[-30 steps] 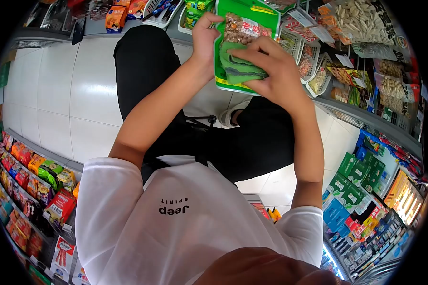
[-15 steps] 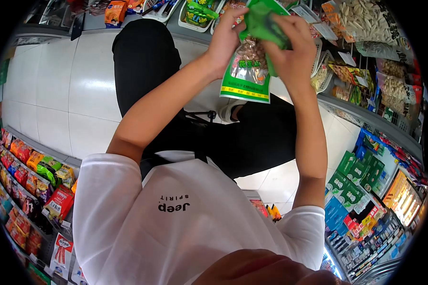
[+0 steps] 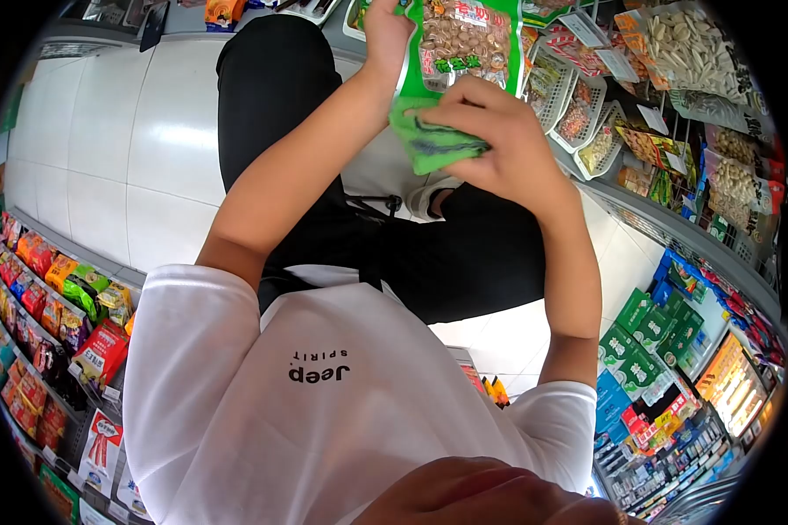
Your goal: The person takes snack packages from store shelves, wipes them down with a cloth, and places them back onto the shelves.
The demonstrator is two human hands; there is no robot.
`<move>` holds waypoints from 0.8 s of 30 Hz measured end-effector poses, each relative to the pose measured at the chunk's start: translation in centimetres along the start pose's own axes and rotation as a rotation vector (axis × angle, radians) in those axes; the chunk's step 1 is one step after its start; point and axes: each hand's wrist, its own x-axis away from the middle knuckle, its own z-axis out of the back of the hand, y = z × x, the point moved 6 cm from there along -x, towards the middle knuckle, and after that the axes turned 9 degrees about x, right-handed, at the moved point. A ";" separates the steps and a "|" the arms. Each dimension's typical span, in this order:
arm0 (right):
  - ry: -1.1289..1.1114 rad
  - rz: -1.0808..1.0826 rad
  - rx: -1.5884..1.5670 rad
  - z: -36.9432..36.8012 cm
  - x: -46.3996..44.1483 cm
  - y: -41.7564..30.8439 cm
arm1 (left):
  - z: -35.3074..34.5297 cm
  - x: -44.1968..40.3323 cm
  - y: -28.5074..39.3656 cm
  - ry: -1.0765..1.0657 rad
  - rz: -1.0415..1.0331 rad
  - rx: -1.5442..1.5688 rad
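My left hand grips the left edge of a green bag of peanuts, its fingertips partly cut off by the top of the view. A clear window in the bag shows the brown nuts. My right hand is closed on a green cloth with dark streaks. The folded cloth lies against the lower end of the bag and covers its bottom strip.
Shelving with white baskets of packed snacks runs along the top and right. Large bags of seeds hang there. Snack racks stand at the left, green cartons at the right. My bent knee is over the tiled floor.
The cloth in my right hand has moved from the bag's upper part down to its lower end. The bag has shifted upward in view, in my left hand.
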 end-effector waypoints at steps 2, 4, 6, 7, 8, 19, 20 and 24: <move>0.041 -0.026 0.016 0.1 -0.2 0.7 | -0.1 0.1 0.1 -0.004 0.015 0.002; 0.133 -0.056 0.055 1.3 -0.3 1.2 | -0.3 0.0 0.2 0.003 0.010 -0.015; 0.260 -0.091 0.176 3.2 0.1 2.5 | -0.9 0.4 -0.1 0.059 0.007 -0.030; 0.324 -0.110 0.235 4.1 0.4 3.3 | -1.1 0.5 -0.2 0.088 0.006 -0.038; 0.363 -0.165 0.294 4.7 0.9 4.4 | -0.9 0.4 -0.3 0.053 0.032 -0.022; 0.254 -0.079 0.194 3.4 0.3 3.2 | -1.1 0.5 -0.4 -0.007 0.047 0.015; 0.155 -0.127 0.109 2.7 0.1 3.1 | -1.1 0.6 -0.3 0.003 0.049 0.019; 0.229 -0.143 0.205 4.2 0.4 4.4 | -1.1 0.8 -0.3 0.043 0.046 0.028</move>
